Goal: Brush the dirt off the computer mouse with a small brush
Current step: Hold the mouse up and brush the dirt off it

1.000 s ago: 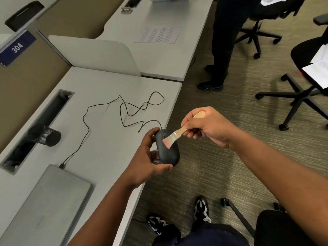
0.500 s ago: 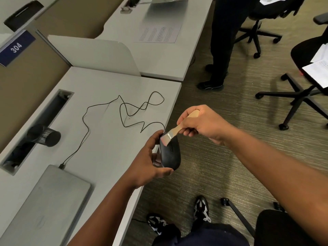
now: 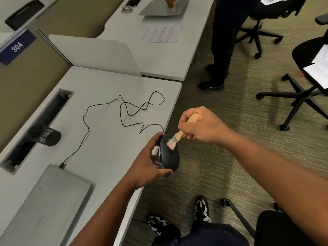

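The left hand (image 3: pixel 149 162) is curled round the black, rounded plastic computer mouse (image 3: pixel 169 157), which is held in the air just off the front edge of the grey desk (image 3: pixel 106 148). The small brush (image 3: pixel 179 135), with a pale wooden handle, metal ferrule and pinkish bristles, is gripped by the right hand (image 3: pixel 200 126), fingers wrapped round the handle. The bristles are laid on the mouse's upper end, near where its thin black cable (image 3: pixel 124 110) leaves it. The cable is trailed in loose loops across the desk beyond the mouse and is plugged into a closed grey laptop (image 3: pixel 46 205) further left of the mouse. A black mesh pen cup (image 3: pixel 46 135) is seen lying beside the cable slot. Brushing is judged to be under way; no dirt can be made out, so what is left cannot be told.
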Available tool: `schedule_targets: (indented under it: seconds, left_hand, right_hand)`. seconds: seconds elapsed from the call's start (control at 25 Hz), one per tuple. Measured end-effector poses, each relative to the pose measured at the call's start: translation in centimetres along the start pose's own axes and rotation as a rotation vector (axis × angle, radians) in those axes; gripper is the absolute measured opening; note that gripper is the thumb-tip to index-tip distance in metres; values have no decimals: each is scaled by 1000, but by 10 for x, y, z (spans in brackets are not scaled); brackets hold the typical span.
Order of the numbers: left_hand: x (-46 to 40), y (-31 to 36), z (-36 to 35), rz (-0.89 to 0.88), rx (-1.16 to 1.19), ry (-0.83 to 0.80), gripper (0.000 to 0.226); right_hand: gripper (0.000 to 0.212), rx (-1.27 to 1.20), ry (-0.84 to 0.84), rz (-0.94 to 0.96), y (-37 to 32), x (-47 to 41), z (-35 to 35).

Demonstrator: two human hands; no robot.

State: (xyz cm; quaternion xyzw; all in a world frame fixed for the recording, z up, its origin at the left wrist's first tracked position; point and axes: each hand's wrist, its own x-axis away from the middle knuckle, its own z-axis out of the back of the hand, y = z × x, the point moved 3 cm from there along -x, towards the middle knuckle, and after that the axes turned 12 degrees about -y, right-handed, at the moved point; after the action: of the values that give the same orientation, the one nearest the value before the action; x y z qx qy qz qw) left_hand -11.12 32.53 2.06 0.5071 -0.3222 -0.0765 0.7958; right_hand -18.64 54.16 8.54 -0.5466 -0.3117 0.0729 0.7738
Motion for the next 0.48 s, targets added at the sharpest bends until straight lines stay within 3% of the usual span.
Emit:
schedule_targets:
  seconds: [0.24, 0.4, 0.48]
  left_hand:
    - [2, 2, -4, 25, -34, -8, 122]
    - [5, 3, -5, 23, -31, -13, 123]
    - [5, 2, -5, 20, -39, -13, 123]
  right_hand:
    - [12, 15, 217, 46, 1, -2, -7]
    - [14, 65, 273, 59, 8, -3, -4]
    - [13, -22, 255, 92, 10, -2, -3]
